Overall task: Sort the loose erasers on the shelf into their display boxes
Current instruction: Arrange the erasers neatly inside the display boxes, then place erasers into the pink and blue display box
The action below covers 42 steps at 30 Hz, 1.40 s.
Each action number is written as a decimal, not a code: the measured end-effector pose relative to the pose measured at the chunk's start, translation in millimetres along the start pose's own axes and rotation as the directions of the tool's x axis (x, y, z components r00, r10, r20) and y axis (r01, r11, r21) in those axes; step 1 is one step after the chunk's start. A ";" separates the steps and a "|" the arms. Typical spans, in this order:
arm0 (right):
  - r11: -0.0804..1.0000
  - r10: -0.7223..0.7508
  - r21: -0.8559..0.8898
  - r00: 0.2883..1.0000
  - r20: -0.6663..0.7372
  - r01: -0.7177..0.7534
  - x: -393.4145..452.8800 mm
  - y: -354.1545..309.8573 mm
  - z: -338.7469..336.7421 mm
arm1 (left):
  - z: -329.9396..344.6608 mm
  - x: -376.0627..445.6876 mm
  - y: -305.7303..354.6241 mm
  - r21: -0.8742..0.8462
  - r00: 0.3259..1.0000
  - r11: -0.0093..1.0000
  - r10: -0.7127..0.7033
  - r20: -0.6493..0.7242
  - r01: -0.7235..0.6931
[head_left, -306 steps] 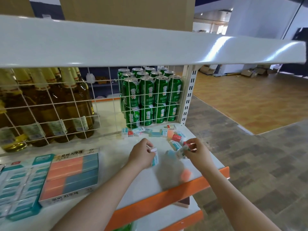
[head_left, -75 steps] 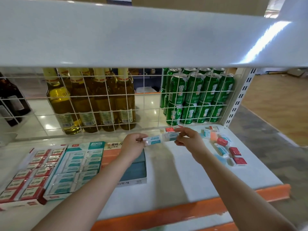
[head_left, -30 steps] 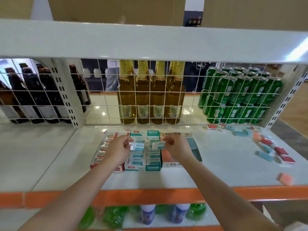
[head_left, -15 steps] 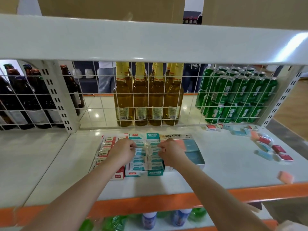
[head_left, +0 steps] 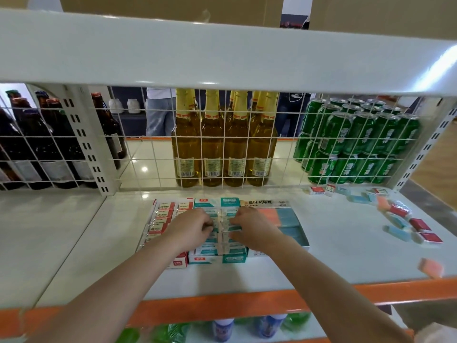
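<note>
Standing upright behind white wire grid (head_left: 138, 154): amber bottles (head_left: 223, 144) with gold foil necks, centre. Stacking in two tiers at right: green cans (head_left: 356, 142). Lining up at left beyond perforated upright (head_left: 86, 144): dark bottles (head_left: 37, 142). Showing below orange shelf edge (head_left: 222, 308): green and blue bottle tops (head_left: 222, 329). Spanning overhead: white upper shelf (head_left: 222, 50).

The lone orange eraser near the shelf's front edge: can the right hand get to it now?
Probably yes. The orange eraser lies alone on bare shelf, nothing between; the right hand must first leave the teal box.
</note>
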State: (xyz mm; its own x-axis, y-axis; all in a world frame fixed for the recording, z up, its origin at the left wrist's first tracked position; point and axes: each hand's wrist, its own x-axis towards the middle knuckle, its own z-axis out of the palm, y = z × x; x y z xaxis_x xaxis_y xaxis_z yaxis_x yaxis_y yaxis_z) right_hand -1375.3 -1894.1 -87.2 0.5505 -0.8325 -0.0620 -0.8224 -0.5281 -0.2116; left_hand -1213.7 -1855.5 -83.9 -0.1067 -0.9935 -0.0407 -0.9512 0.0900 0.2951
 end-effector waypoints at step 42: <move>0.892 0.444 -0.036 0.887 -0.127 -0.451 -95.1 280.0 -45.8 | 67.0 128.8 212.2 -0.079 0.974 0.975 0.216 0.073 -0.210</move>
State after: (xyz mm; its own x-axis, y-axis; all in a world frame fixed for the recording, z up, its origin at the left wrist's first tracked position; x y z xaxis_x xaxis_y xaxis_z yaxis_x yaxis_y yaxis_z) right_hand -1664.4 -1970.5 -95.9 0.1049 -0.9942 -0.0254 -0.9869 -0.1009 -0.1259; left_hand -1448.7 -1959.6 -90.5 -0.3303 -0.9428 -0.0460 -0.8817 0.2908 0.3715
